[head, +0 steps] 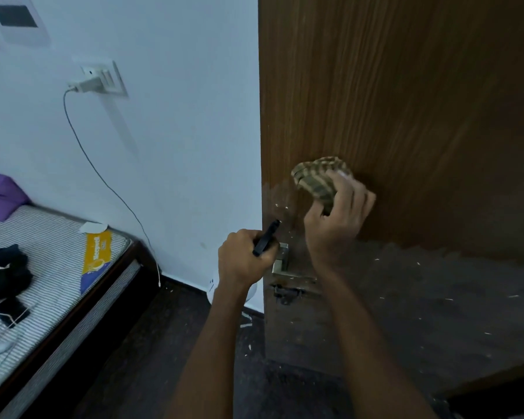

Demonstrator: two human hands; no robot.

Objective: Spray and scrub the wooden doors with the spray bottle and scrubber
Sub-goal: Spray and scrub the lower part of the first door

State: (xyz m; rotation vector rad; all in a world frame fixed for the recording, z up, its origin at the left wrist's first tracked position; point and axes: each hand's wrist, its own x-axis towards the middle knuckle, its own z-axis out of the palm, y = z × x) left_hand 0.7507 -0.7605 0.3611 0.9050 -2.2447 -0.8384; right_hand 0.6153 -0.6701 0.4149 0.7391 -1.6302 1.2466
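**Scrubber on the wooden door, spray bottle beside the handle**

The wooden door point(406, 101) fills the right side, a flat brown panel with fine vertical grain; its lower part looks darker and duller, flecked with small pale specks. To its left runs a smooth pale wall point(179, 116) carrying a white socket plate with a charger point(93, 81) plugged in, from which a thin dark cable point(103, 179) curves down. Lower left lies a bed point(52, 255) with a finely striped mattress and a dark frame, some black clothing point(5, 270) heaped on it.

The right hand point(336, 219) grips a rounded, ribbed tan-and-olive scrubber point(318, 176), fingers curled around it, pressing it against the door above the handle. The left hand point(244, 257) is closed round the black trigger head of the spray bottle point(266, 238), its nozzle pointing up at the door edge; the white bottle body shows below the wrist. A squarish metal door handle point(280, 261) sits just beside that hand, with a dark latch point(286, 293) below it.
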